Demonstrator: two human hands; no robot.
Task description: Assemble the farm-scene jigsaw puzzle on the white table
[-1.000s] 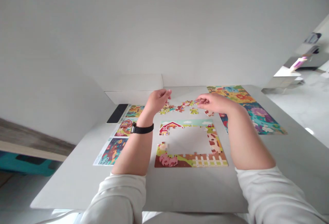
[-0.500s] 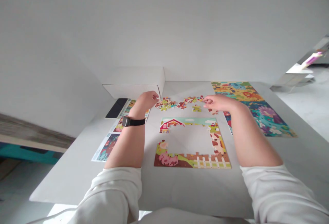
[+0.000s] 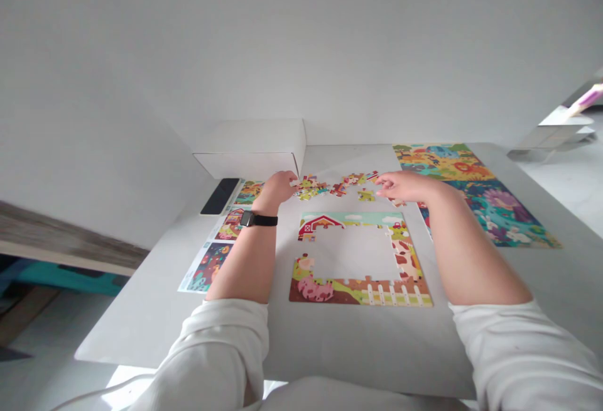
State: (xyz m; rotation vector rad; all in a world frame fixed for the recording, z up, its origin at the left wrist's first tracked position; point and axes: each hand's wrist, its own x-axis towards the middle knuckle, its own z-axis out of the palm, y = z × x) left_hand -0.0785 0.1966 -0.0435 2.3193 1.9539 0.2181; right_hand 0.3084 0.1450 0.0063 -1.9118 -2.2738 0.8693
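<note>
Hand — right — angled inward near pieces

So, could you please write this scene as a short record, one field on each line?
Left hand: at the left end of loose pieces; grip unclear
Right hand: near their right end; grip unclear
Puzzle frame: nearer the person; gap in its left side
Left side: phone, picture sheet, box
Right side: colourful pictures

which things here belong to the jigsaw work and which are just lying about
In use:
farm jigsaw border
loose jigsaw pieces
three-picture sheet, probably a guide, since it shows the red barn too

Apparently lying about:
black phone
white cardboard box
lion-and-elephant picture
adjoining blue-toned picture
</note>
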